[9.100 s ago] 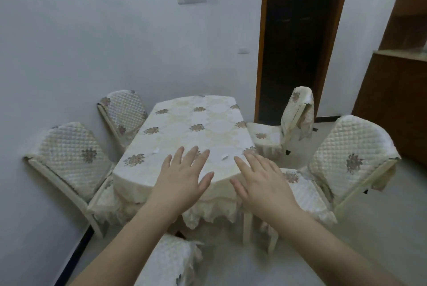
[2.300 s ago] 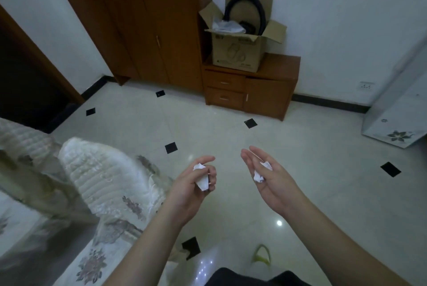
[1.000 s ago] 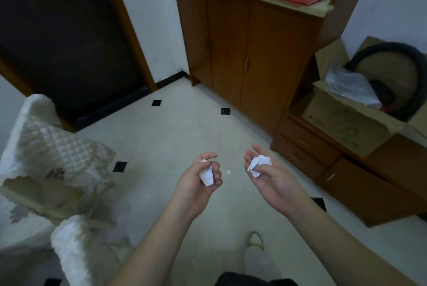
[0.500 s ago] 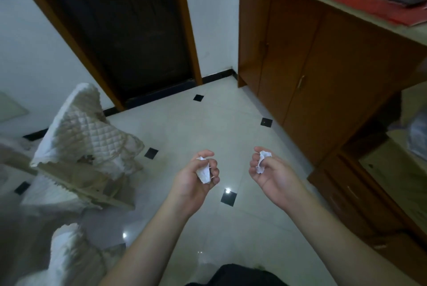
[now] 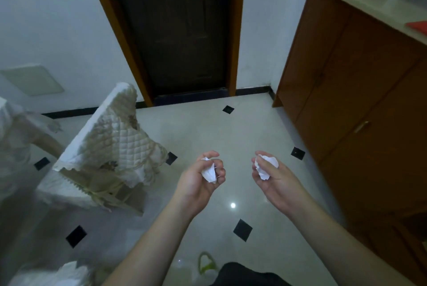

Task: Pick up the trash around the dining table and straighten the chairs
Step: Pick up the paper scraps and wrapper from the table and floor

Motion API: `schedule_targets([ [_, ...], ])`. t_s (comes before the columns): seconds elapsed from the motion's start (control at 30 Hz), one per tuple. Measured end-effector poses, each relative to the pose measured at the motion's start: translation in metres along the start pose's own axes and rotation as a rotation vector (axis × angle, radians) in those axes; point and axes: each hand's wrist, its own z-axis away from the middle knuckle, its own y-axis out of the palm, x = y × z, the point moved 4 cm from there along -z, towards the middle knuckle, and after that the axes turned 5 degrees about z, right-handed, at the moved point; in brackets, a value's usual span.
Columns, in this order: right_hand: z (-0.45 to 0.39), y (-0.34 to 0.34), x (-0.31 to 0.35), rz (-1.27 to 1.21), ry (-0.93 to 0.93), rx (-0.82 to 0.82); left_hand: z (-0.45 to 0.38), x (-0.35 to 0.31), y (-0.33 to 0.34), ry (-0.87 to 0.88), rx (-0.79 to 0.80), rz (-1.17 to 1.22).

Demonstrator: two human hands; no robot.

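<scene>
A: Paper (image 5: 209, 173) sits crumpled in your left hand (image 5: 198, 178), fingers curled round it; your right hand (image 5: 273, 178) cups another wad (image 5: 265, 166).

B: Risk?

A: That looser right hold could spill it. Both wads look white, light, creased. The chair (image 5: 111, 144) stands askew.

The left hand (image 5: 200, 176) and right hand (image 5: 272, 176) are side by side above the floor (image 5: 208, 128), each with 1 paper wad in it: one (image 5: 209, 173) in the left, another (image 5: 264, 166) in the right. A covered chair (image 5: 111, 147) stands to their left, a door (image 5: 178, 29) ahead, a cabinet (image 5: 360, 105) along the right.
</scene>
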Motion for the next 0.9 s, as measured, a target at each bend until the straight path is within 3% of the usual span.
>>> schedule_targets([
  [0.3, -0.104, 0.068, 0.015, -0.072, -0.013, 0.066, -0.081, -0.084, -0.019, 0.046, 0.042, 0.152],
  [0.43, -0.154, 0.077, 0.028, -0.061, 0.053, 0.08, -0.126, -0.1, -0.019, 0.092, 0.051, 0.109],
  [0.63, -0.248, 0.077, 0.064, -0.136, 0.092, 0.186, -0.213, -0.116, -0.001, 0.147, -0.038, 0.011],
  [0.9, -0.359, 0.097, 0.139, -0.107, 0.146, 0.288, -0.305, -0.162, 0.046, 0.178, -0.15, 0.059],
])
